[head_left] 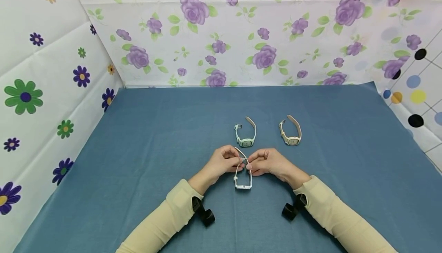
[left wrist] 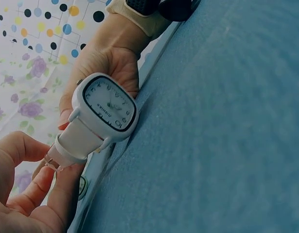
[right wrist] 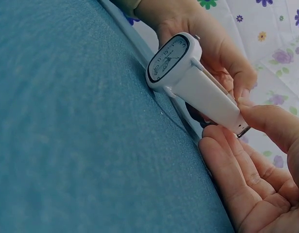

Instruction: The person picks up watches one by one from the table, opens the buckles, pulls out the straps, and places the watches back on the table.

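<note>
A white wristwatch (head_left: 243, 187) is held between both hands over the blue cloth, its dial toward the person and its strap closed into a loop. My left hand (head_left: 224, 161) pinches the strap at the metal buckle (left wrist: 51, 162), thumb and fingertips curled at it. From the other side, my right hand (head_left: 268, 162) pinches the long white strap (right wrist: 207, 97) near its buckle, thumb on top and fingers beneath. In the head view the strap's loose tip sticks up past the buckle between the hands. The fingers partly hide the buckle.
Just beyond the hands lie a pale green watch (head_left: 246, 143) and, to its right, a beige watch (head_left: 292, 141), both with straps undone. The blue tablecloth (head_left: 155, 130) runs back to a flowered wall covering (head_left: 235, 26).
</note>
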The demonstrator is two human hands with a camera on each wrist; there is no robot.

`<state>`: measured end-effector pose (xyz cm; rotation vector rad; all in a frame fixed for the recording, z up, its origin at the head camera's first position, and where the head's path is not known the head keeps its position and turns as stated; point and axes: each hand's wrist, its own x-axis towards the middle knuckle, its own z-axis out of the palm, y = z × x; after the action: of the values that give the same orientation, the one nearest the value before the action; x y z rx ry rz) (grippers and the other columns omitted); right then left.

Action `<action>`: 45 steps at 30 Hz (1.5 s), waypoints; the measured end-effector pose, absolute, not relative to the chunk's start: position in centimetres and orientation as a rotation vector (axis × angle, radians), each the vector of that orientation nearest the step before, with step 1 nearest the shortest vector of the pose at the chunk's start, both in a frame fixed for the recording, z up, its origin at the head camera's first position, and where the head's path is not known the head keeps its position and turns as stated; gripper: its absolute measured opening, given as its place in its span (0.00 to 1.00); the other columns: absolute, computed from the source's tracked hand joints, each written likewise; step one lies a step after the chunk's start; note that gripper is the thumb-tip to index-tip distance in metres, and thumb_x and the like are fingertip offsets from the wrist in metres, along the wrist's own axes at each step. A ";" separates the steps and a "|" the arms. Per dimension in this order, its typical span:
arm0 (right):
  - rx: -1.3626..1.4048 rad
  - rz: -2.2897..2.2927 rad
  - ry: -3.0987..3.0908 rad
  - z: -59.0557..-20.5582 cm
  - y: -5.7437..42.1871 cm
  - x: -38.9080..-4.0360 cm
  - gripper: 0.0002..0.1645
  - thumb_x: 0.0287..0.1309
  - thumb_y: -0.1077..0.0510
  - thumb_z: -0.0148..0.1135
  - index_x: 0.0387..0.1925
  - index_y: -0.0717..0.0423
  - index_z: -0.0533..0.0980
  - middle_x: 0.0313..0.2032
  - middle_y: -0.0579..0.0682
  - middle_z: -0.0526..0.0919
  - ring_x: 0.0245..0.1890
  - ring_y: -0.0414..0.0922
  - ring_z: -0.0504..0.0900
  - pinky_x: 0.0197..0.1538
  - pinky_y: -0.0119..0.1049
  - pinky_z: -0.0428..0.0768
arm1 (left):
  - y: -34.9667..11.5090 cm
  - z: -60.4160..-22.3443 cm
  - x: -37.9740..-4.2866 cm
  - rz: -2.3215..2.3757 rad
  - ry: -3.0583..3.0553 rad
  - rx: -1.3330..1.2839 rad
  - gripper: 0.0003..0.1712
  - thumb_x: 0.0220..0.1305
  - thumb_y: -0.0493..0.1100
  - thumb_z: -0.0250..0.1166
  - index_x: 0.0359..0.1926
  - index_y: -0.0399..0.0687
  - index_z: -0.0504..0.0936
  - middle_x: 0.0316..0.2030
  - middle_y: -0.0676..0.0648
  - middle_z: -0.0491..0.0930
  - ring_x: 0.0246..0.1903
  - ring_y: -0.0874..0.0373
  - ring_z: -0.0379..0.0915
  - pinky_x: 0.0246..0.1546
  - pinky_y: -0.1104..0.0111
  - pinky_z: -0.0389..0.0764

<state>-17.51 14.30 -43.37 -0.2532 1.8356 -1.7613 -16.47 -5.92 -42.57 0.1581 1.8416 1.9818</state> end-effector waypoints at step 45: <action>-0.186 -1.670 1.954 -42.8 13.9 -16.9 0.19 0.54 0.65 0.66 0.44 0.76 0.77 0.27 0.49 0.85 0.27 0.40 0.84 0.36 0.40 0.87 | -6.9 -42.7 -16.3 1.923 2.041 -0.064 0.02 0.62 0.31 0.59 0.33 0.35 0.74 0.33 0.36 0.82 0.24 0.62 0.80 0.32 0.63 0.87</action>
<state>-16.94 13.93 -42.81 -0.1861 1.9539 -1.6699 -16.33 -6.88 -42.66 -0.0644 2.0406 1.9233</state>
